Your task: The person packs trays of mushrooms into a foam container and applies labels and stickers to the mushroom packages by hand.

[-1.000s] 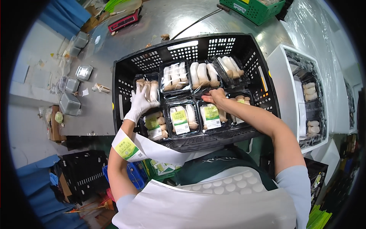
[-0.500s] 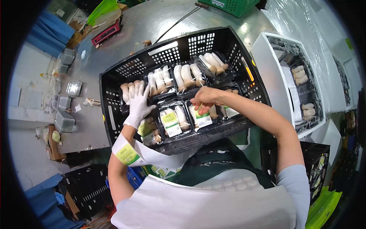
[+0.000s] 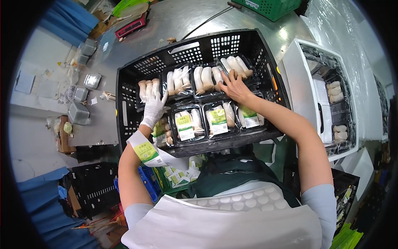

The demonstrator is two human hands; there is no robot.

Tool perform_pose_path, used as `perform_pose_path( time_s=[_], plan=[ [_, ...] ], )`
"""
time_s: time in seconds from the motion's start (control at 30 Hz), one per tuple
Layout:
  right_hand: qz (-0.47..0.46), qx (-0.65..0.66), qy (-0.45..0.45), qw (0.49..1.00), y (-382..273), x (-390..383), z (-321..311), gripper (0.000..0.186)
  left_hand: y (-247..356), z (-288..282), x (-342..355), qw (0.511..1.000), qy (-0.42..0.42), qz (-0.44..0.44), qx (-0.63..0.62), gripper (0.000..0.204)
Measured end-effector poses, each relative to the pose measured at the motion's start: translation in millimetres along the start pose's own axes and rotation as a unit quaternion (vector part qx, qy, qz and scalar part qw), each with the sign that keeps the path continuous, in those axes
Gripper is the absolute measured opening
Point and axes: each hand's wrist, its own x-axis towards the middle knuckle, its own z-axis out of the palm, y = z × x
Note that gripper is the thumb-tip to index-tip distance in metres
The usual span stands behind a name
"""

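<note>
A black plastic crate (image 3: 180, 152) holds two rows of clear-wrapped trays of thick white mushrooms with tan caps. The near row carries green-and-white labels, such as on this mushroom pack (image 3: 218, 120); the far row shows no labels. My left hand (image 3: 155, 109), in a white glove, lies with fingers stretched over the left end of the packs, touching the far-left pack (image 3: 148, 89). A strip of labels (image 3: 148, 152) hangs round my left forearm. My bare right hand (image 3: 236, 88) has its fingers spread on the two right-hand packs of the far row.
A white foam box (image 3: 293, 79) with more mushroom packs stands at the right. Clear empty trays (image 3: 78, 113) lie on the left of the metal table (image 3: 166, 18). At the back are a green crate (image 3: 269, 9) and a red scale (image 3: 129, 28). Loose labels (image 3: 178, 175) fill a container below.
My right hand has moved from a labelled near-row pack to the far row, and its fingers have spread. My left hand stays at the left packs. The whole view has shifted slightly.
</note>
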Motion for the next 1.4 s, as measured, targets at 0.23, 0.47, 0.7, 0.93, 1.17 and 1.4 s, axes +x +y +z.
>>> perform_pose_path(
  time_s=[0.23,0.47,0.7,0.93,1.17,1.4],
  plan=[
    [-0.129,0.012,0.126,0.984,30.4,9.7,30.2,0.018,-22.0,22.9,20.1,0.994,0.056,0.069,0.057,0.011],
    [-0.092,0.208,0.089,0.970,72.7,36.3,3.2,0.015,-40.1,-20.2,23.5,0.997,0.055,0.050,0.018,0.020],
    [-0.075,0.210,0.102,0.969,61.7,5.0,-84.6,0.024,0.0,-92.5,-29.3,0.999,-0.022,0.041,0.013,0.022],
    [-0.171,0.341,-0.255,0.888,28.6,-73.4,-129.4,0.018,48.1,-148.4,-47.4,0.931,-0.223,0.079,-0.279,0.029],
    [0.044,0.673,0.016,0.738,52.8,-63.4,-171.8,0.017,86.8,-170.2,44.6,0.928,-0.058,0.069,-0.361,0.015],
    [0.121,0.645,0.137,0.742,33.2,-142.8,-167.0,0.025,233.2,-229.3,151.2,0.839,0.018,0.274,-0.469,0.012]
  ],
)
